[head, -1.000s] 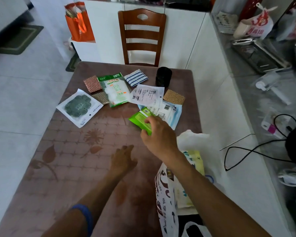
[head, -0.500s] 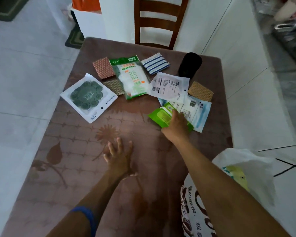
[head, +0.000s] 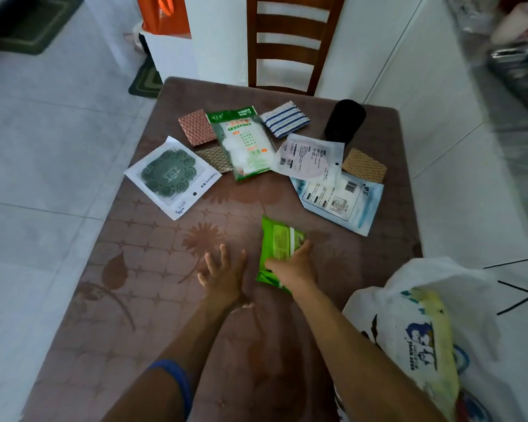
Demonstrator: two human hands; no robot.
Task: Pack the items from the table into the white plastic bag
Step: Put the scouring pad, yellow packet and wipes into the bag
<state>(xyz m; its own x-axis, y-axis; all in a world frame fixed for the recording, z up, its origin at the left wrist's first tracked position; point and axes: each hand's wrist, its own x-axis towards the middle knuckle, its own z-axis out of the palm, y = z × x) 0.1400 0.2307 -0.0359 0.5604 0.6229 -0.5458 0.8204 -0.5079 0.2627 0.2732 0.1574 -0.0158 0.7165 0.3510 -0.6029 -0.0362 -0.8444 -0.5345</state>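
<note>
My right hand (head: pixel 293 269) grips a green wipes pack (head: pixel 278 242) just above the middle of the brown table (head: pixel 153 300). My left hand (head: pixel 223 275) hovers beside it, fingers spread, holding nothing. The white plastic bag (head: pixel 433 330) hangs at the table's right front corner with a yellow pack inside. Further back lie a white packet with a dark green coaster (head: pixel 171 176), a green-and-white bag (head: pixel 244 141), a white label pouch (head: pixel 310 156), a light blue pouch (head: pixel 339 202), a striped cloth (head: pixel 285 118), woven square pads (head: pixel 195 126) (head: pixel 363 166) and a black cylinder (head: pixel 343 121).
A wooden chair (head: pixel 290 44) stands at the table's far edge. An orange bag (head: pixel 162 13) sits at the back left. Tiled floor lies to the left, and a white cabinet side runs along the right, with black cables (head: pixel 518 293) near the bag.
My right hand has pulled the green pack off the blue pouch and toward me, near my left hand. The left hand has stayed in place. The camera has tilted downward.
</note>
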